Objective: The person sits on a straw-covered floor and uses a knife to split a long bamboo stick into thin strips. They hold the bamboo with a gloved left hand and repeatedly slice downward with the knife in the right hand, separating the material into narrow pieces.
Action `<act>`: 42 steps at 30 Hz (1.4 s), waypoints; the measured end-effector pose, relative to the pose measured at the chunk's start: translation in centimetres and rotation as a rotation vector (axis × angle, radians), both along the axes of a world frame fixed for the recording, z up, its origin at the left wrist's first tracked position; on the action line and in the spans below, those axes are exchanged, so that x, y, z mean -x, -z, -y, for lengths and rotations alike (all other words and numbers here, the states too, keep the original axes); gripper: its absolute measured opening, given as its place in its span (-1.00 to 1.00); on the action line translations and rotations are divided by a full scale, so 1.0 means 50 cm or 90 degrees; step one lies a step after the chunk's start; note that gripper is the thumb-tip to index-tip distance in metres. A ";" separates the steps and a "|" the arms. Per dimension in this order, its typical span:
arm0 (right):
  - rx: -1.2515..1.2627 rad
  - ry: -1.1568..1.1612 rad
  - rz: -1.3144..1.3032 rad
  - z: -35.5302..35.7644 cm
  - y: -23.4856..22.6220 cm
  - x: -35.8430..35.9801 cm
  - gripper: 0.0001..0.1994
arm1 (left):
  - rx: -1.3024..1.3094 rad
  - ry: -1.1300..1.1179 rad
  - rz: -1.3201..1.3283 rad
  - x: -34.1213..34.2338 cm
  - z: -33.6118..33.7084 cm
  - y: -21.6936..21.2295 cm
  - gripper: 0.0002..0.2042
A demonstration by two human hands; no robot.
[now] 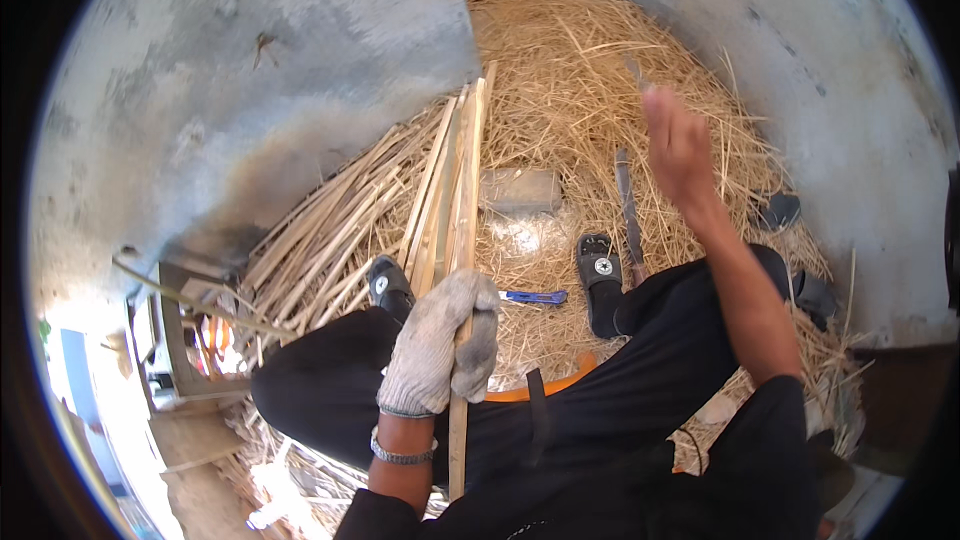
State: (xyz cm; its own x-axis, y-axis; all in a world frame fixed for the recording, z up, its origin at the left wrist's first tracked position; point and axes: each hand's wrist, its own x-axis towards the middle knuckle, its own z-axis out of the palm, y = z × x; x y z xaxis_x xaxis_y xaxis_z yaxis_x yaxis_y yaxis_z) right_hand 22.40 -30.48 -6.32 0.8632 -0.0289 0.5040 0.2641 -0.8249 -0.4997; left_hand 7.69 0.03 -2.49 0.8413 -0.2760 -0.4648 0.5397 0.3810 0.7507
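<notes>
Bamboo strips (455,190), several long pale splints in one bundle, run from my lap out over the straw (580,70); my gloved left hand (440,345) is clenched round them. My bare right hand (678,145) is raised, fingers loose, gripping nothing I can make out. Two black sandals, one blue-handled knife (535,297), one grey block (520,190) lie on the straw

Grey knitted glove (440,340) grips pale tan bamboo strips (455,210); golden straw (590,80), black trousers (620,390), blue cutter (533,297) nearby.
</notes>
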 end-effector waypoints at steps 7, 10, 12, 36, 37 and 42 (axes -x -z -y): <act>0.070 -0.405 -0.075 -0.153 0.006 0.133 -0.68 | -0.046 0.032 0.012 0.021 0.023 0.001 -0.72; 0.058 -0.401 0.006 -0.150 0.015 0.128 -0.67 | 0.051 0.041 -0.039 0.032 0.034 -0.004 -0.72; 0.054 -0.398 0.039 -0.146 0.014 0.116 -0.67 | 0.135 0.039 -0.051 0.048 0.039 0.000 -0.71; 0.163 -0.414 0.097 -0.170 0.039 0.137 -0.50 | 0.327 0.011 -0.126 0.083 0.043 0.039 -0.49; 0.183 -0.398 0.108 -0.172 0.038 0.127 -0.50 | 0.321 0.005 -0.122 0.072 0.043 0.038 -0.49; 0.328 -0.027 0.163 -0.091 0.105 0.007 -0.61 | 0.395 0.000 -0.148 0.086 0.031 0.059 -0.46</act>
